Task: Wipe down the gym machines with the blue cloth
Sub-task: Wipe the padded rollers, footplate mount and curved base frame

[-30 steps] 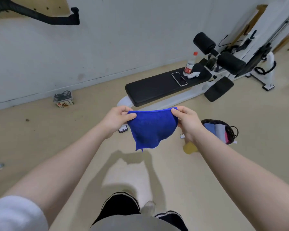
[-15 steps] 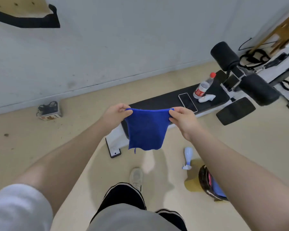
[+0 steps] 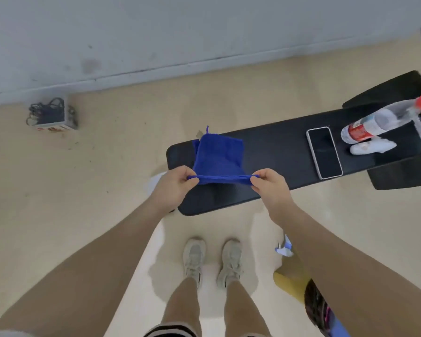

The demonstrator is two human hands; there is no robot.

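Pale beige flooring point(image 3: 112, 190), smooth and faintly scuffed, runs up to a grey-white wall point(image 3: 156, 32) whose base meets it along a dull seam. Across the right of the scene lies a long black gym bench point(image 3: 277, 147), its padded top matte, flat and round-cornered. A person stands at its near end in light canvas-look trainers point(image 3: 212, 261), bare forearms stretched forward.

The blue cloth point(image 3: 218, 156), a soft, nubby square with a small hanging loop at one far corner, is held over the bench's near end. Its nearest edge is pulled taut into a straight line between the two hands, while the rest spreads away from them across the pad; whether it rests on the padding cannot be told. The left hand point(image 3: 173, 188) pinches the left end of that edge between curled fingers and thumb; the right hand point(image 3: 270, 188) pinches the right end likewise.

Farther along the bench lie a dark, glossy smartphone point(image 3: 324, 153) in a pale frame, a clear plastic bottle point(image 3: 374, 122) with a red cap and red label, and a small white object point(image 3: 372, 147) just beside it. By the wall, well apart, sits a small box point(image 3: 51, 117) heaped with tangled black cable. A dark woven basket point(image 3: 319, 310) stands on the floor beneath the right forearm.
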